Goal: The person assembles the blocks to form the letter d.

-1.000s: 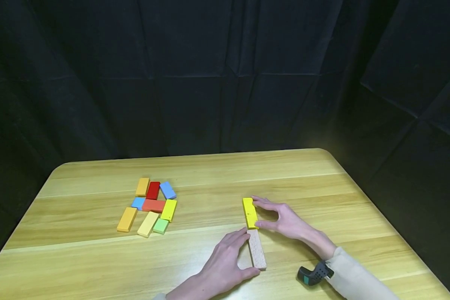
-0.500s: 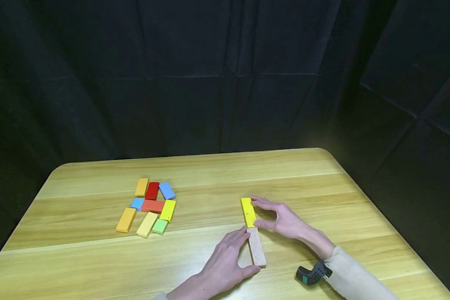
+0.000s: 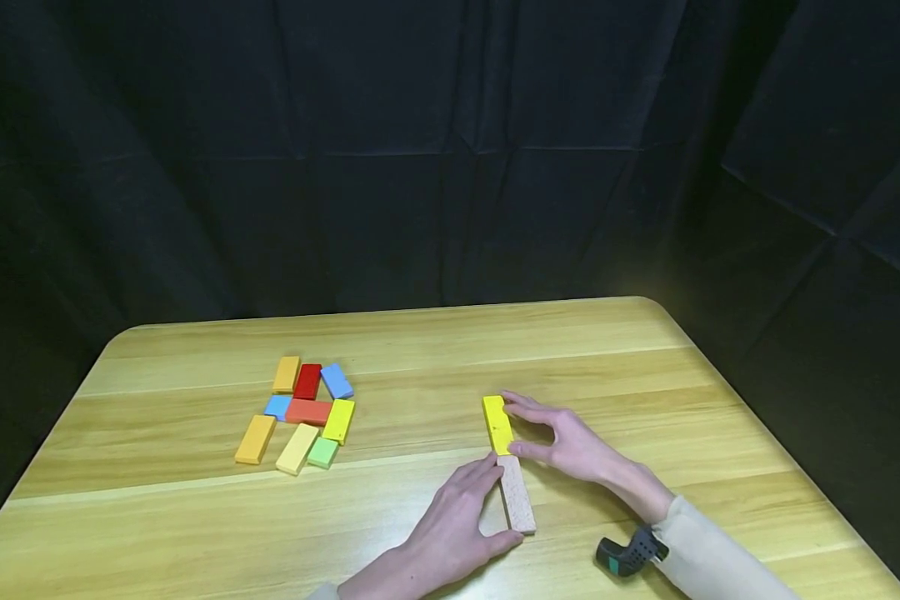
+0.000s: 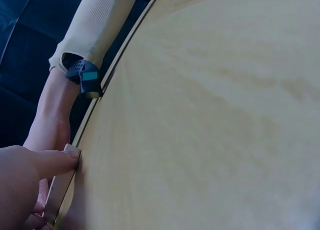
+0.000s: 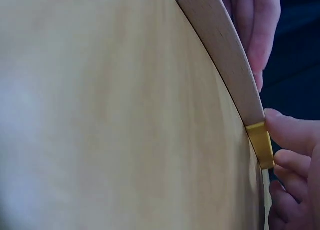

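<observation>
I read this step as lining up a pale pinkish, speckled rectangular wooden block (image 3: 517, 493) end to end with a bright yellow rectangular block, probably painted wood (image 3: 497, 425). Next move likely calls for light pressure to true the edges, both kept flat. Left to right, relative to pale block: a loose group of coloured rectangular blocks (image 3: 309, 412) sits well to its left. My left hand (image 3: 450, 521) is at its left side, gripping it, thumb at near end, fingertips by far end. Pale block lies flat, longer than the yellow, fine grain on its side. Yellow lies flat against its far end, seam looks closed, maybe a touch left of line; small dark mark on top. My right hand (image 3: 562, 437), right of its far end, pinches yellow, thumb at the near corner.
</observation>
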`<state>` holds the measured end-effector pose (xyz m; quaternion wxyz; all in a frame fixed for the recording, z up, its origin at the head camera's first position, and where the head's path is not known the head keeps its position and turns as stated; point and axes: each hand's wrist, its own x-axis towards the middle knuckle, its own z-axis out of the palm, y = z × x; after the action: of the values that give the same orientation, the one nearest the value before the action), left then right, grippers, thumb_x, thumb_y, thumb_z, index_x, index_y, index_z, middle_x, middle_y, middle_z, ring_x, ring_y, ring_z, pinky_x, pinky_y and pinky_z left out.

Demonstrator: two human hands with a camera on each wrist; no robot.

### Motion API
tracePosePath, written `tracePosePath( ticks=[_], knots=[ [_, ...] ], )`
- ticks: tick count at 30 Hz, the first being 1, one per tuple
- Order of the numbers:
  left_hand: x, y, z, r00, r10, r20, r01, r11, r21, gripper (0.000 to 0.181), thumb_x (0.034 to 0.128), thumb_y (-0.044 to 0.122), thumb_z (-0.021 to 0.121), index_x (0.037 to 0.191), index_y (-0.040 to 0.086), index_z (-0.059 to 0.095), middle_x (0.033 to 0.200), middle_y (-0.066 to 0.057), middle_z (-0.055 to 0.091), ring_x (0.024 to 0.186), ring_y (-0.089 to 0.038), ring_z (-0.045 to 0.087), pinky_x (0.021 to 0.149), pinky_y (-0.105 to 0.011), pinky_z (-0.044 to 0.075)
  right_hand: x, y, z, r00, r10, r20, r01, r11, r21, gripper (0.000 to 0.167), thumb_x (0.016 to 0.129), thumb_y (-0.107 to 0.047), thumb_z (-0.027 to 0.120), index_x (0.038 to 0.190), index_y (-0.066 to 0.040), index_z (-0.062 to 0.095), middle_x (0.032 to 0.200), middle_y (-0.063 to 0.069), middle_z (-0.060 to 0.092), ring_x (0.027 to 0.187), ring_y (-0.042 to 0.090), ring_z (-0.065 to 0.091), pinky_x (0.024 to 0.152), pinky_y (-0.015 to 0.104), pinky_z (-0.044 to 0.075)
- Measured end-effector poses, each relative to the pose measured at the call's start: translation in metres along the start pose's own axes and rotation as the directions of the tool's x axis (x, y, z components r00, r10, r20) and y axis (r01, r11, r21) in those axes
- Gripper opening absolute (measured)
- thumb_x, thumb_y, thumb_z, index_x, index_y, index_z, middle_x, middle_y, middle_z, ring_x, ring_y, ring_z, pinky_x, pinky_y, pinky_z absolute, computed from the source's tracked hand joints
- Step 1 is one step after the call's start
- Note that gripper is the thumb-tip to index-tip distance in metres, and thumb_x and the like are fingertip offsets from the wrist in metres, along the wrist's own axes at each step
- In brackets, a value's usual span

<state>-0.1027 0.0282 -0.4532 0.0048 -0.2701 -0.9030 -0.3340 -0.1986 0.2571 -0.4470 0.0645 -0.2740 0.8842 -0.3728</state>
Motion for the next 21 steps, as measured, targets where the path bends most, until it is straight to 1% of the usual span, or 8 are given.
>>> tracePosePath(
  ticks=[6, 11, 14, 21],
  knots=[
    [0.001, 0.000, 0.000, 1.000, -0.010, 0.006, 0.010, 1.000, 0.000, 0.076, 0.0845, 0.044, 0.077, 0.143, 0.003, 0.051, 0.152, -0.013, 0.047, 0.139, -0.028, 0.046, 0.112, -0.045, 0.042, -0.006, -0.004, 0.004, 0.999, 0.007, -0.036, -0.007, 1.000, 0.016, 0.057, 0.093, -0.037, 0.070, 0.140, -0.007, 0.058, 0.155, -0.005, 0.044, 0.144, 0.026, 0.040, 0.117, 0.051, 0.032],
    [0.001, 0.000, 0.000, 1.000, -0.008, 0.006, 0.008, 1.000, -0.004, 0.077, 0.0845, 0.044, 0.078, 0.143, 0.003, 0.051, 0.153, -0.012, 0.047, 0.140, -0.028, 0.045, 0.113, -0.044, 0.042, -0.013, -0.011, 0.009, 0.997, -0.004, -0.083, 0.004, 1.000, 0.002, 0.050, 0.094, -0.032, 0.069, 0.135, -0.004, 0.061, 0.151, -0.003, 0.050, 0.139, 0.025, 0.046, 0.114, 0.048, 0.036],
    [0.001, 0.000, 0.000, 1.000, -0.011, 0.008, 0.011, 1.000, -0.005, 0.078, 0.0841, 0.044, 0.078, 0.144, 0.004, 0.050, 0.153, -0.012, 0.046, 0.140, -0.027, 0.045, 0.113, -0.044, 0.042, -0.018, -0.015, 0.012, 0.995, -0.011, -0.101, 0.010, 1.000, -0.016, 0.047, 0.094, -0.029, 0.070, 0.134, -0.005, 0.063, 0.148, -0.001, 0.052, 0.136, 0.026, 0.049, 0.112, 0.049, 0.038],
    [0.000, 0.001, -0.001, 1.000, -0.011, 0.017, 0.011, 1.000, 0.002, 0.078, 0.0850, 0.045, 0.077, 0.145, 0.004, 0.049, 0.154, -0.012, 0.045, 0.141, -0.028, 0.044, 0.112, -0.046, 0.042, -0.030, -0.023, 0.020, 0.993, -0.007, -0.121, 0.002, 0.999, -0.041, 0.043, 0.094, -0.028, 0.070, 0.132, -0.009, 0.065, 0.146, -0.003, 0.054, 0.133, 0.023, 0.052, 0.110, 0.048, 0.042]
  ],
)
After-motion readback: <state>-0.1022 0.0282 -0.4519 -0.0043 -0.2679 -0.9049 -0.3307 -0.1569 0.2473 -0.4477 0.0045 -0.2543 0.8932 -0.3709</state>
